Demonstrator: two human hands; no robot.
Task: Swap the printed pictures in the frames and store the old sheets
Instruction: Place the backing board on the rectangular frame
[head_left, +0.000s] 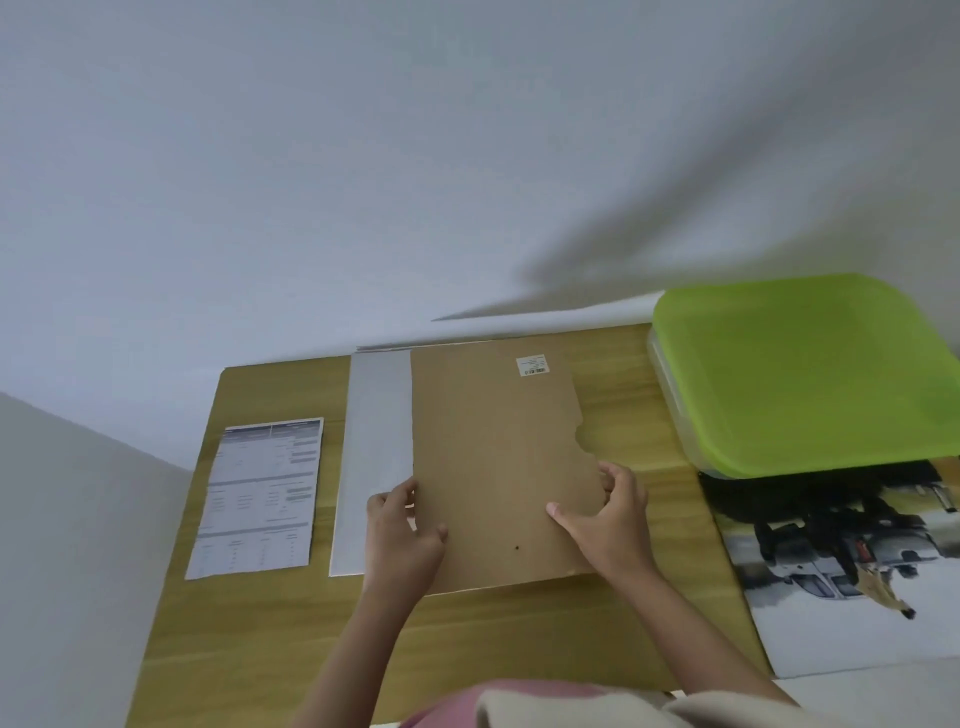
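Note:
A brown backing board (498, 457) with a small barcode label lies in the middle of the wooden table (249, 644), shifted right over a white sheet or frame (374, 457) that shows along its left side. My left hand (402, 535) grips the board's left edge near the front. My right hand (608, 514) holds its right edge just below a notch. A printed picture of vehicles (852, 566) lies at the right edge of the table. A printed form sheet (260, 499) lies flat at the left.
A clear plastic box with a lime-green lid (800, 369) stands at the back right, partly over the vehicle picture. A white wall rises right behind the table. Pink and cream clothing shows at the bottom edge.

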